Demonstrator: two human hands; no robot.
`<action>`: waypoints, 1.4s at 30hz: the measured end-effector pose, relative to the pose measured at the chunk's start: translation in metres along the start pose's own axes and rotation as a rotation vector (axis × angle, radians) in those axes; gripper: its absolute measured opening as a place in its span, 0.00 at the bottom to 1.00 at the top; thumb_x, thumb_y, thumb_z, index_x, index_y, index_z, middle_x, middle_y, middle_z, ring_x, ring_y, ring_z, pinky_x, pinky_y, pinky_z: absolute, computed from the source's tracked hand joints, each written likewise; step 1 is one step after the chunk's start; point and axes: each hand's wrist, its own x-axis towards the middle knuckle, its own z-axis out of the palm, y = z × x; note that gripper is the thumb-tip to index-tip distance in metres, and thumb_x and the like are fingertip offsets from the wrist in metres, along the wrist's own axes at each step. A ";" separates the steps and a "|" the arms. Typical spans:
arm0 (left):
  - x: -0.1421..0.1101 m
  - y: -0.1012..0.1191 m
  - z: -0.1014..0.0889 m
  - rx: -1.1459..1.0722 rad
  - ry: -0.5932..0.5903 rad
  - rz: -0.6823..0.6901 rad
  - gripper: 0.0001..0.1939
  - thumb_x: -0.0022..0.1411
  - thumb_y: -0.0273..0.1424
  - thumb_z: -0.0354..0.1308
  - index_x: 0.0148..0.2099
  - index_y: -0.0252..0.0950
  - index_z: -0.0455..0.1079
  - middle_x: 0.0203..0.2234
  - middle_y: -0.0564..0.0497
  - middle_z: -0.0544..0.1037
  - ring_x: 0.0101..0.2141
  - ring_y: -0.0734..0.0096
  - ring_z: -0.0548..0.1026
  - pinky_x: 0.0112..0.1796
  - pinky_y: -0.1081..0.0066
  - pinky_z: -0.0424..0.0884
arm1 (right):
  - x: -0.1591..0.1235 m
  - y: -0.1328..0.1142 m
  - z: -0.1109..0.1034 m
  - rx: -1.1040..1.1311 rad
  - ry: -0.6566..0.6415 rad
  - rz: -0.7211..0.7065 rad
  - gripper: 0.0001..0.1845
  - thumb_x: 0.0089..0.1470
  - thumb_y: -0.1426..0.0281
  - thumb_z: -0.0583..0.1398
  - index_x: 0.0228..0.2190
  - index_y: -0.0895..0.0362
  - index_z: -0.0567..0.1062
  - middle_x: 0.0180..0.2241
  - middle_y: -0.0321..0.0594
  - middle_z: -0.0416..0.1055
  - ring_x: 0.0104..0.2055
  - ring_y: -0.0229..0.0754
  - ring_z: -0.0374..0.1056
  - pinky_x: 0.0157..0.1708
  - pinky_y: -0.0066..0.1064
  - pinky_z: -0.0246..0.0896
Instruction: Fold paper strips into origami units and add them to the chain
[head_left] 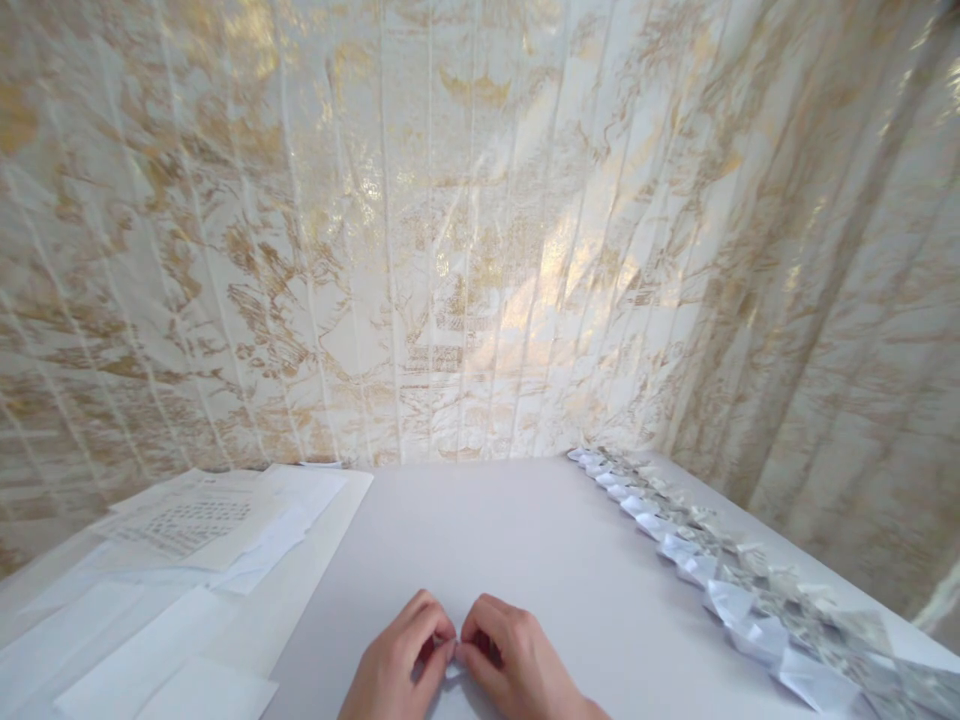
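Observation:
Close together at the near edge of the white table point(480, 530), my two hands meet over a small piece of white paper point(454, 672). My left hand point(409, 655) pinches it between thumb and fingers from the left. From the right, my right hand point(510, 655) grips it the same way, the fingertips of both hands nearly touching. Only a sliver of the paper shows below the fingertips; the hands hide the rest, and its folds cannot be made out.
Loose paper sheets point(180, 640), one a printed page point(199, 515), lie overlapping at the left. Along the right runs a long row of folded white paper pieces point(682, 560) beside grey printed folded pieces point(780, 590). A gold-patterned curtain point(450, 250) hangs behind the table.

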 end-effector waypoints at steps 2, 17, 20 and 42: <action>-0.001 0.000 0.000 -0.007 0.002 0.007 0.08 0.62 0.28 0.50 0.30 0.40 0.62 0.28 0.56 0.66 0.29 0.72 0.70 0.33 0.76 0.64 | 0.000 0.000 0.001 0.012 0.014 -0.006 0.09 0.48 0.82 0.58 0.26 0.56 0.69 0.27 0.34 0.67 0.28 0.37 0.63 0.29 0.25 0.54; 0.001 -0.005 0.001 -0.367 0.215 -0.147 0.19 0.65 0.50 0.48 0.34 0.39 0.64 0.22 0.58 0.66 0.26 0.69 0.69 0.32 0.73 0.64 | 0.006 -0.003 -0.006 0.475 0.262 0.168 0.08 0.54 0.67 0.58 0.25 0.57 0.69 0.23 0.34 0.68 0.26 0.38 0.62 0.28 0.28 0.56; 0.000 -0.003 0.000 -0.390 0.222 -0.176 0.20 0.65 0.51 0.46 0.37 0.40 0.64 0.21 0.57 0.70 0.27 0.68 0.71 0.34 0.71 0.65 | 0.007 0.000 -0.006 0.602 0.311 0.162 0.16 0.56 0.57 0.59 0.27 0.56 0.69 0.24 0.36 0.68 0.26 0.39 0.62 0.29 0.29 0.57; -0.001 0.003 -0.002 -0.315 0.168 -0.118 0.14 0.64 0.45 0.50 0.45 0.42 0.64 0.29 0.54 0.80 0.32 0.68 0.78 0.36 0.75 0.70 | 0.000 0.008 -0.004 0.437 0.070 0.032 0.20 0.52 0.60 0.64 0.45 0.53 0.68 0.35 0.36 0.70 0.25 0.34 0.59 0.26 0.25 0.54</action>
